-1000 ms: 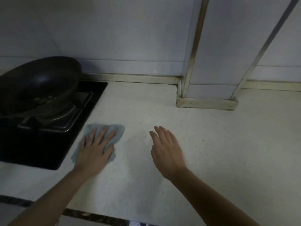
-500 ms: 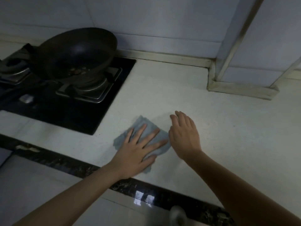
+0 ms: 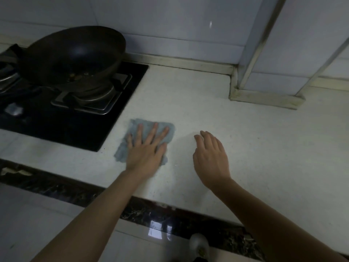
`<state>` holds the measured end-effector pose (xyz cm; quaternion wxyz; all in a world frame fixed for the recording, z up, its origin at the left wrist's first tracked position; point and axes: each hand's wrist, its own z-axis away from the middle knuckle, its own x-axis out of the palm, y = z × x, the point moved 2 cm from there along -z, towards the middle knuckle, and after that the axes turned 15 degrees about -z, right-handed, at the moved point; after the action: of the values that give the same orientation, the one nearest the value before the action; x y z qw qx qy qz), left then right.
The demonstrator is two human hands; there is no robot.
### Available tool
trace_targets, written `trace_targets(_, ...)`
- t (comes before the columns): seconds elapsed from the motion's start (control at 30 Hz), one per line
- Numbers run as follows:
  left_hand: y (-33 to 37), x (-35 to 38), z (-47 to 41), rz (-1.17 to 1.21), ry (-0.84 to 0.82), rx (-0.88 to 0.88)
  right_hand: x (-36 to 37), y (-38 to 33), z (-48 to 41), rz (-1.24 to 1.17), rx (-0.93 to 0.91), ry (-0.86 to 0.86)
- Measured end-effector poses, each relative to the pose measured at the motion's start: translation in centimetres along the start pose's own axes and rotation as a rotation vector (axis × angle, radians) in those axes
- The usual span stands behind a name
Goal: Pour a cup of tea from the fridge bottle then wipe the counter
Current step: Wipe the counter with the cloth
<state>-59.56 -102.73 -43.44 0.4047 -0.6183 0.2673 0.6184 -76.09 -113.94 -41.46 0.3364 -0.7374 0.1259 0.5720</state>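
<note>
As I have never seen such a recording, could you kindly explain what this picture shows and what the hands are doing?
There is no machine: these are a person's two bare hands, filmed by a wide-angle camera worn on the head, looking forward and down. The left hand presses flat, fingers spread, on a blue-grey cloth lying on the pale counter beside a black hob. The right hand is open and holds nothing. A dark wok sits on the hob.
</note>
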Motion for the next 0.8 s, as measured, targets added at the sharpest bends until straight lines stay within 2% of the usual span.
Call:
trace_targets(0.13,5.8,-0.8,4.2,-0.038,0.079,0.309,-1.6,1.2,0.4,0.067,-0.008,-0.01)
trace_targets(0.27,4.3,-0.1,5.7,-0.006,0.197,0.481,-4.0,2.0,0.3,0.089,0.019,0.018)
trace_targets(0.33,2.8,0.3,4.6,0.0,0.222,0.459,-4.9,2.4,0.8,0.087,0.03,0.031)
trace_targets(0.4,2.1,0.5,2.9,-0.004,0.172,0.366,-5.4,3.1,1.5,0.084,0.061,0.035)
trace_targets(0.53,3.9,0.1,-0.2,0.077,0.108,0.195,-6.4,6.0,3.4,0.1,0.133,0.059)
trace_targets(0.7,12.7,-2.1,-4.4,0.08,0.032,0.228,-8.3,12.7,6.5,0.121,0.293,0.116)
trace_targets(0.8,19.8,-3.7,-4.5,0.046,0.048,0.277,-9.4,16.5,9.0,0.15,0.352,0.146)
